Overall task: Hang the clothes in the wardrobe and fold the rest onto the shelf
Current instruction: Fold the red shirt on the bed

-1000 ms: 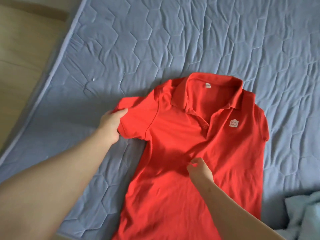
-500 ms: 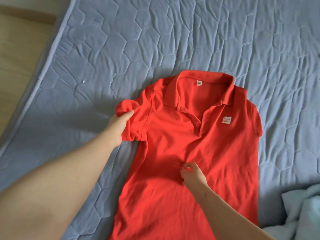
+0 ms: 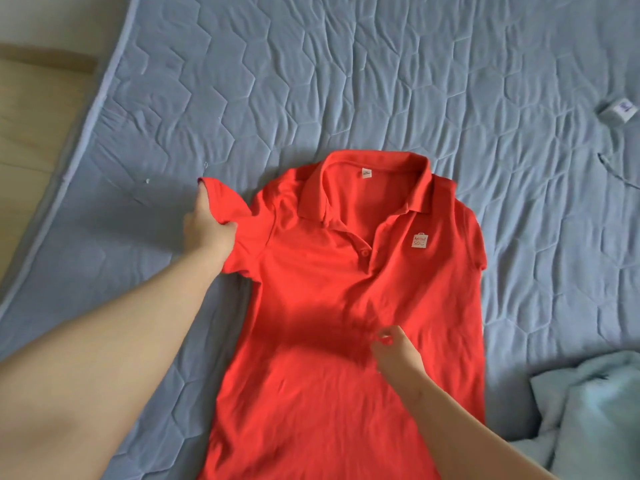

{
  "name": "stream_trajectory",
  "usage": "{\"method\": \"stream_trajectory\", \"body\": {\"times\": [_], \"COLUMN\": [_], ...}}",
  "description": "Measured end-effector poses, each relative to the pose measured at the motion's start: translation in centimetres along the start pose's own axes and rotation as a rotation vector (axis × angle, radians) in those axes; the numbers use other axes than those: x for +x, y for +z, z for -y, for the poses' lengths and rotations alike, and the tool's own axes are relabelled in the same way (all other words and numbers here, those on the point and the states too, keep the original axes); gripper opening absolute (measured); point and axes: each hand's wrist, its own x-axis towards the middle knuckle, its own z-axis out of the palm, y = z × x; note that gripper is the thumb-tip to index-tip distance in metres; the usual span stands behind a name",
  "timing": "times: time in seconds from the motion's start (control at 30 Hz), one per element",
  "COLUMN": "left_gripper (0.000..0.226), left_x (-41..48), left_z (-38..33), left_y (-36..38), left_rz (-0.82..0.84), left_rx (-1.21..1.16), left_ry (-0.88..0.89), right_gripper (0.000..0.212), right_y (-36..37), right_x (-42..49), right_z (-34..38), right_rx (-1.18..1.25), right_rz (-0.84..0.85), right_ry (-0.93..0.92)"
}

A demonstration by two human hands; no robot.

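Head view, red polo (image 3: 346,289) flat, front up on bed (image 3: 346,81), left hand (image 3: 204,226) fingers gripping its sleeve (image 3: 225,206), right hand (image 3: 398,351) fingers curled on polo front, grip not discernible.

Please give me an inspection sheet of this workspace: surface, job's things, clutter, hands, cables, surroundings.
Surface: grey-blue quilted mattress, wrinkled.
Job's things: red short-sleeved polo shirt, lying face up, collar away from the person.
Clutter: crumpled light blue cloth at near right; small white box-like item at far right.
Hands: left hand grips the shirt's sleeve; right hand is on the shirt front, fingers curled, pinch unclear.
Cables: thin dark cord at right edge, kind unclear.
Surroundings: pale wooden floor left of the mattress.
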Motion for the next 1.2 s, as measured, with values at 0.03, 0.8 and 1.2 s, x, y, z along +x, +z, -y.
{"method": "stream_trajectory", "body": {"times": [0.03,0.8,1.2], "left_gripper": [0.089,0.071,0.079], "left_x": [0.0,-10.5,-9.0], "left_z": [0.1,-5.6,-4.1], "left_y": [-0.1,11.8,13.1], "left_rz": [0.026,0.131,0.333], "left_rx": [0.068,0.397,0.554], "left_ry": [-0.031,0.222,0.272], "right_gripper": [0.010,0.044,0.030], "right_y": [-0.4,-13.0,-15.3], "right_x": [0.1,8.5,9.7], "right_z": [-0.2,3.0,4.5], "right_rx": [0.005,0.193,0.920], "right_rz": [-0.004,-0.556,0.189], "right_ry": [0.002,0.044,0.207]}}
